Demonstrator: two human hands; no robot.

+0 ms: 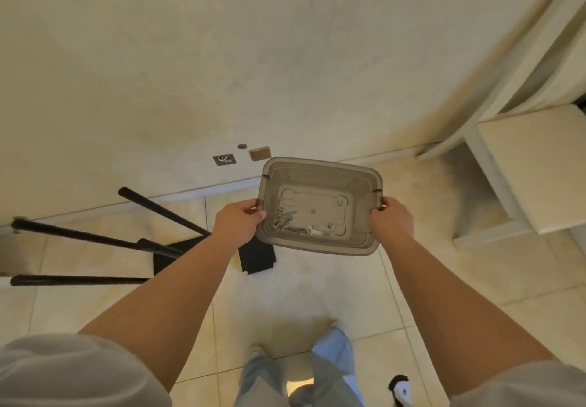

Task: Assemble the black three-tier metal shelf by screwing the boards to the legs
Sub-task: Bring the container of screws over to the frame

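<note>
translucent plastic bin (320, 165) being gripped by left hand (237, 219) and right hand (393, 219); tilting risks spilling loose screws (285, 219).

Both forearms are bare below short, loose, pale grey sleeves (73, 371) that fill the lower corners of the frame. At bottom centre hang wide, light blue-grey trousers (320, 371). At lower right shows a white shoe (403, 391) with black trim.
</note>
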